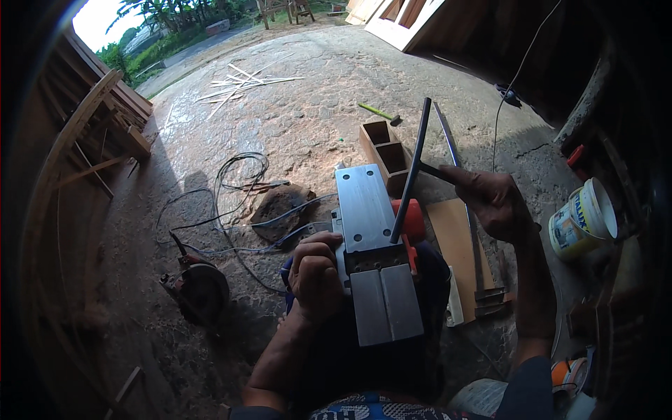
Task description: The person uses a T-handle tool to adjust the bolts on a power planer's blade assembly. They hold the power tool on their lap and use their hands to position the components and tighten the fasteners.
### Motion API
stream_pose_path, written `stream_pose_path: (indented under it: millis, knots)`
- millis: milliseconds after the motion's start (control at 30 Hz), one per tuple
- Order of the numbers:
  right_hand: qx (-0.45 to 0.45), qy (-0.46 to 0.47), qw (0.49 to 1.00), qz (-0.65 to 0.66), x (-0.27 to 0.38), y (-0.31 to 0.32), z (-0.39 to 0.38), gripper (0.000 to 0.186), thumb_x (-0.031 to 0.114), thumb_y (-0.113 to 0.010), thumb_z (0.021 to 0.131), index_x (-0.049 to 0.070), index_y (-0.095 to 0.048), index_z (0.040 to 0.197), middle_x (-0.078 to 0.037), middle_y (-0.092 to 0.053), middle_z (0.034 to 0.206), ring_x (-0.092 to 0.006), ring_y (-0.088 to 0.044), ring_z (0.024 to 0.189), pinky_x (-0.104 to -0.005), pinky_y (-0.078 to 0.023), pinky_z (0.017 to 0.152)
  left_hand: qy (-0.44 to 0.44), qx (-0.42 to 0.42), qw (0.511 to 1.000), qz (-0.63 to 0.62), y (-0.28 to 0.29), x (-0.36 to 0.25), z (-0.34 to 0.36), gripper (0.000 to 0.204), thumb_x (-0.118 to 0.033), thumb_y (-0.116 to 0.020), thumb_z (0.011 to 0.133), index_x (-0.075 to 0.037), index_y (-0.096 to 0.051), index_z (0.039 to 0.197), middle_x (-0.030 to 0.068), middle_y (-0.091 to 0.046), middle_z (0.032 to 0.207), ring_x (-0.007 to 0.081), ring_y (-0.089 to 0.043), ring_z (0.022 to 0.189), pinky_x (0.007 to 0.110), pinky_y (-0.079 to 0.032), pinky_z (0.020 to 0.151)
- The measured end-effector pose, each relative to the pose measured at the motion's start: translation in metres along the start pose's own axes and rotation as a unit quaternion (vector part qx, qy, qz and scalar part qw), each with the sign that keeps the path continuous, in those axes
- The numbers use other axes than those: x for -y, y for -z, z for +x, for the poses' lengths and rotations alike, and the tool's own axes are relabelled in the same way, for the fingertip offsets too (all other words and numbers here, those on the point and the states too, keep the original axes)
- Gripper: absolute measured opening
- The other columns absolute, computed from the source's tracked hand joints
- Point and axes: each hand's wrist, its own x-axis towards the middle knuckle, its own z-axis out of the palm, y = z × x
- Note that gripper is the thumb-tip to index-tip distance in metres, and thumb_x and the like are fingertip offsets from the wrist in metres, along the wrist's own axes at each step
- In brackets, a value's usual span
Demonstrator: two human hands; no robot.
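An electric planer [365, 203] lies upside down across my lap, its bright metal sole facing up and part of its red body showing at the right. Between its two sole plates is the dark cutter slot [378, 260]. My left hand [314, 271] is closed on the planer's left side, steadying it. In my right hand [493, 203] is a dark T-shaped bar tool [414, 168], gripped by its crosspiece. The lower tip of its long rod is at the right end of the cutter slot; whether it touches is hard to tell.
Ahead stands an open wooden box [386, 150], with a green-handled hammer [379, 113] beyond it. A circular power tool [199, 288] and cords lie left. At right are a long metal clamp [476, 245], a board [449, 227] and a bucket [575, 222]. Thin sticks [241, 85] lie farther off.
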Motion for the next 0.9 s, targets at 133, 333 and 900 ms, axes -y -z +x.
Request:
stream_pose_path:
  millis: [133,333,900]
  knots:
    - [0.033,0.075,0.992,-0.096,0.01,0.0,0.015,0.043,0.001,-0.061,0.09,0.013,-0.064,0.132,-0.017,-0.073,0.1,-0.0262,-0.074,0.086,-0.0359,-0.06,0.076,0.0,0.001,1.0,-0.001,0.001,-0.001,0.001,0.022,-0.02,-0.055,0.099,-0.004,-0.052,0.084,0.0126,-0.059,0.091,0.0301,-0.067,0.099,0.04,-0.054,0.082]
    - [0.037,0.077,0.982,-0.169,0.026,-0.003,0.015,0.04,0.014,-0.064,0.093,0.024,-0.065,0.132,-0.01,-0.068,0.077,-0.0203,-0.066,0.063,-0.0363,-0.054,0.058,-0.003,0.004,1.0,0.009,0.002,-0.001,0.002,0.021,-0.019,-0.055,0.098,-0.004,-0.052,0.084,0.013,-0.059,0.091,0.03,-0.067,0.099,0.04,-0.054,0.081]
    - [0.02,0.092,0.98,-0.178,0.022,0.001,0.011,0.04,0.011,-0.064,0.093,0.024,-0.066,0.131,-0.007,-0.063,0.071,-0.018,-0.061,0.056,-0.0351,-0.048,0.051,-0.01,-0.002,1.0,0.023,0.0,-0.001,0.003,0.012,-0.005,-0.055,0.092,-0.002,-0.051,0.081,0.0146,-0.06,0.091,0.0292,-0.068,0.095,0.038,-0.054,0.079]
